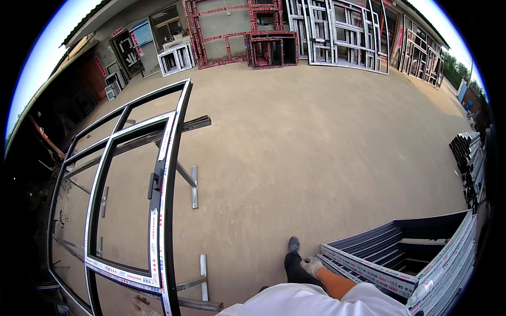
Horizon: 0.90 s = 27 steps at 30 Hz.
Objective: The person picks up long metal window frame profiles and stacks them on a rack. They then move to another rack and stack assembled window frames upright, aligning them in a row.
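Note:
My right hand (313, 266), in a pale knitted glove, is beside my leg and close to the near corner of a stack of window frames (363, 259). Its fingers are loosely bent, and nothing shows in them. At the lower edge my left hand (142, 306), gloved too, shows partly through the lower opening of a large dark window frame (171, 208). Its fingers are too cut off to read. Printed white film covers parts of that frame, and a black handle or lock piece (155, 183) sits on its inner sash. Metal stands (195, 187) hold the frame up.
Red-wrapped frames (225, 41) and white-wrapped frames (345, 39) lean against the far building. A small stack of white frames (176, 59) stands left of them. Bundled profiles (468, 158) lie at the right edge. Concrete floor (295, 142) spreads between. My shoe (293, 244) is left of the stack.

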### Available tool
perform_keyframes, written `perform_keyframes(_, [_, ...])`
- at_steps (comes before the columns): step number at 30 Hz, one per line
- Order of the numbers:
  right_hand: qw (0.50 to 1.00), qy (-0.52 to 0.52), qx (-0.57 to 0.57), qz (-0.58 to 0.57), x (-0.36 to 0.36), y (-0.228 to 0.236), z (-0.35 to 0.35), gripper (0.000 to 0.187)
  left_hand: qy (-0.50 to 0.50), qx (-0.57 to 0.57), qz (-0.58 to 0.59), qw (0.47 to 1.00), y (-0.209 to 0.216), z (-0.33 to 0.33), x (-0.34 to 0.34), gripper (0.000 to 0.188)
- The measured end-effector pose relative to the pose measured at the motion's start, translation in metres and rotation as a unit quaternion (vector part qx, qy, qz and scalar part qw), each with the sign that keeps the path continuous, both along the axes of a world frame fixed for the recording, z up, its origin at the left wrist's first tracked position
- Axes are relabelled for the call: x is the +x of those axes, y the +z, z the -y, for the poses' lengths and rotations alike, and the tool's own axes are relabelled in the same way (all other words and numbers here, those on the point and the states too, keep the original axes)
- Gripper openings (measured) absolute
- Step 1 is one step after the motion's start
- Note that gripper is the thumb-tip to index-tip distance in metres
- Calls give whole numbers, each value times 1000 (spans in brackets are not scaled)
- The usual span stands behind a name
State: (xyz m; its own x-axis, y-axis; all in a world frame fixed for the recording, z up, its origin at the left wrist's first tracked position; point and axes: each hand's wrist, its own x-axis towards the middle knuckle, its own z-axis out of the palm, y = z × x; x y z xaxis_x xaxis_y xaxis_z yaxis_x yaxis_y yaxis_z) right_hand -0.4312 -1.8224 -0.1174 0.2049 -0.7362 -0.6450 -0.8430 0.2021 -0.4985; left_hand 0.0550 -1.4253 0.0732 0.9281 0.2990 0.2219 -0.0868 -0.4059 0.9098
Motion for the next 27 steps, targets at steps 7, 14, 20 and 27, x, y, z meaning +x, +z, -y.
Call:
perform_keyframes(7, [996, 70, 51, -36, -9, -21, 178, 50, -218, 67, -63, 972, 7, 284, -75, 35])
perform_keyframes(14, [991, -117, -58, -8, -86, -100, 374, 33, -384, 116, -228, 887, -62, 450, -95, 31])
perform_keyframes(20, [967, -237, 91, -1, -44, -77, 455, 30, -434, 186, -296, 830, -86, 587, -62, 34])
perform_keyframes(27, [935, -316, 155, 48, 57, -37, 544, 30, -610, 323, -199, 696, -62, 852, 15, 38])
